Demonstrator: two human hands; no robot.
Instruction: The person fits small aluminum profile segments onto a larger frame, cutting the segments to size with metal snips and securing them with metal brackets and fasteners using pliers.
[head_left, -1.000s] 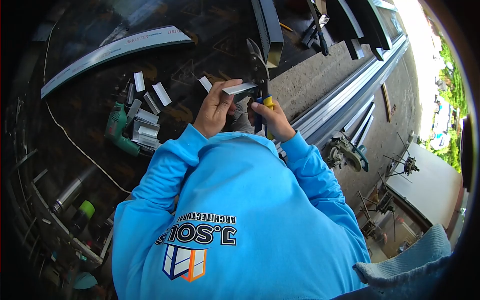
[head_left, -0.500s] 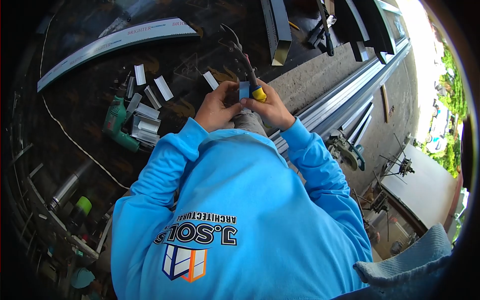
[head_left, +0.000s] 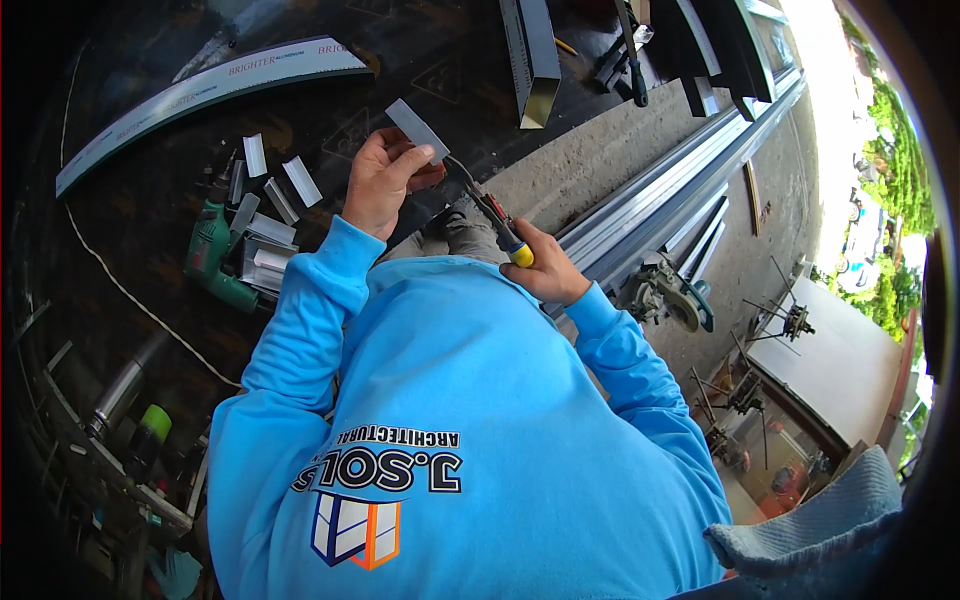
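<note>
My left hand (head_left: pixel 378 185) pinches a short piece of grey aluminium profile (head_left: pixel 414 126) between thumb and fingers, over the edge of the dark table (head_left: pixel 330 225). My right hand (head_left: pixel 546 265) is wrapped around the handle of a pair of snips (head_left: pixel 490 208) with a yellow and blue grip end. Their metal jaws point up and left, and the tip overlaps the lower end of the aluminium piece in this view.
Several cut aluminium pieces (head_left: pixel 268 228) lie beside a green power drill (head_left: pixel 215 258) on the table. Behind them is a long wrapped profile (head_left: pixel 210 90). Long metal bars (head_left: pixel 680 180) and a circular-bladed saw (head_left: pixel 665 292) are at the right. A pale cord (head_left: pixel 135 298) crosses the left side.
My hands have moved apart. My left hand has gone up and left with the aluminium piece, while my right hand has lowered with the snips. One loose piece near my left hand no longer shows.
</note>
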